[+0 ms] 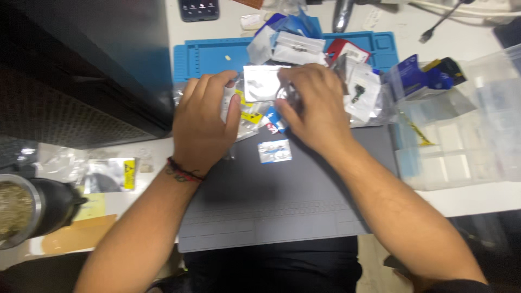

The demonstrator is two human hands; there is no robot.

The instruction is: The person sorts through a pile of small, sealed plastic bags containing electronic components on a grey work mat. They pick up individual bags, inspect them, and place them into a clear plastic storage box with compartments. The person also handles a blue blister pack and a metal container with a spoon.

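Observation:
Both my hands rest on a heap of small plastic bags at the far edge of a grey mat [282,206]. My left hand [203,122] grips a small clear bag [228,103] with a white part inside, its fingers curled over it. My right hand [315,106] pinches the edge of a shiny silver bag [260,82], which lies between the two hands. A small blue-and-white packet [274,151] lies loose on the grey mat just below my hands. A woven band circles my left wrist [182,171].
A blue work mat [209,54] lies beyond the bags, with a phone [198,9] behind it. A clear compartment box [461,146] stands at the right, a blue-black package [423,76] above it. A dark computer case [81,70] fills the left; a cup [21,209] sits at bottom left.

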